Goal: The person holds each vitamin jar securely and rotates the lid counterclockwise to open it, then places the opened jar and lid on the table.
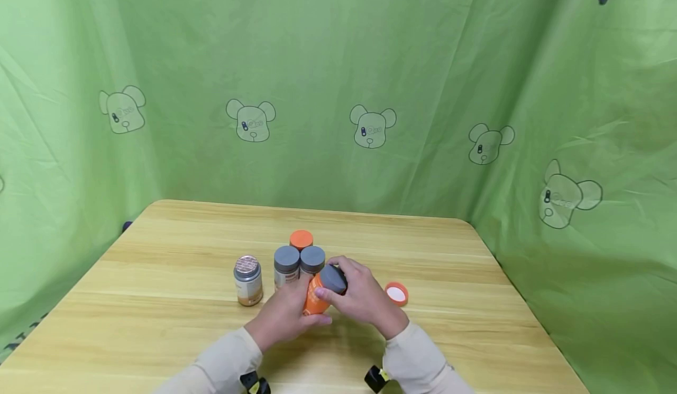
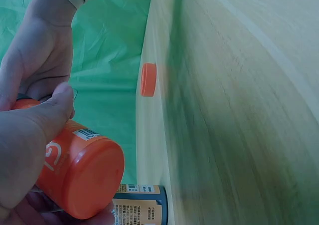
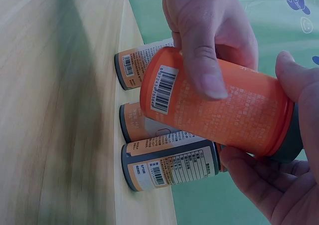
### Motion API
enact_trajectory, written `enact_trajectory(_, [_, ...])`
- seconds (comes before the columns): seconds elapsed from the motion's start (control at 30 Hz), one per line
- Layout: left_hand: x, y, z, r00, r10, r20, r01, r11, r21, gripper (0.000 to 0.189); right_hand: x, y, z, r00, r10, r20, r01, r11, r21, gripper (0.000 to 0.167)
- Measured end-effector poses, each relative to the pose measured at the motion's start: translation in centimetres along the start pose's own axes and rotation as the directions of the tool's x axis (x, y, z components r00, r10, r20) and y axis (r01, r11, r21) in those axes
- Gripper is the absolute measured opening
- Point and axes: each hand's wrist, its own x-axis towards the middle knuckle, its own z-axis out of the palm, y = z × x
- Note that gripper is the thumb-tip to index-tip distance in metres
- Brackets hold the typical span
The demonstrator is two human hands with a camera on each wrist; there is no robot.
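The left hand (image 1: 284, 317) and the right hand (image 1: 364, 294) are bare. A plain off-white left sleeve (image 1: 224, 361) and a matching right sleeve (image 1: 418, 361) are worn, both creased. Beside them, a black left fitting (image 1: 248, 379) and a black right fitting (image 1: 374, 379) are seen, each marked with yellow.

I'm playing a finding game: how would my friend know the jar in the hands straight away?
Find the wooden table, then the left hand and right hand above its near half. Between them is a tilted jar with a grey lid. Unlike the standing jars nearby, it is held off the table, and its body is bright orange, even underneath.
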Motion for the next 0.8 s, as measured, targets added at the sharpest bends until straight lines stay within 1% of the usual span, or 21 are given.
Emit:
enact_trajectory(0.2, [-0.10,0.27,0.09,1.000,-0.012,-0.009,0.013,0.999,0.047,0.085,-0.13,0.16,-0.10,1.000,-0.007,0.014,0.007,1.000,-0.012,0.054])
enact_trajectory(0.33, [-0.19,0.46,0.11,1.000,-0.021,0.002,0.021,0.995,0.099,0.079,-0.18,0.24,-0.20,0.999,0.002,0.037,-0.001,1.000,-0.031,0.044])
enact_trajectory(0.47, [-0.20,0.66,0.03,0.999,-0.038,0.034,0.033,0.991,0.131,0.068,-0.17,0.22,-0.29,0.999,0.015,0.047,-0.012,0.999,-0.051,0.035])
enact_trajectory(0.63, [-0.13,0.76,-0.14,0.997,-0.045,0.062,0.036,0.990,0.138,0.062,-0.18,0.10,-0.39,0.997,0.037,0.064,-0.034,0.999,-0.035,0.039])
enact_trajectory(0.8, [-0.06,0.73,-0.25,0.996,-0.052,0.072,0.041,0.988,0.147,0.064,-0.13,0.21,-0.32,0.996,0.039,0.075,-0.037,0.999,-0.020,0.041])
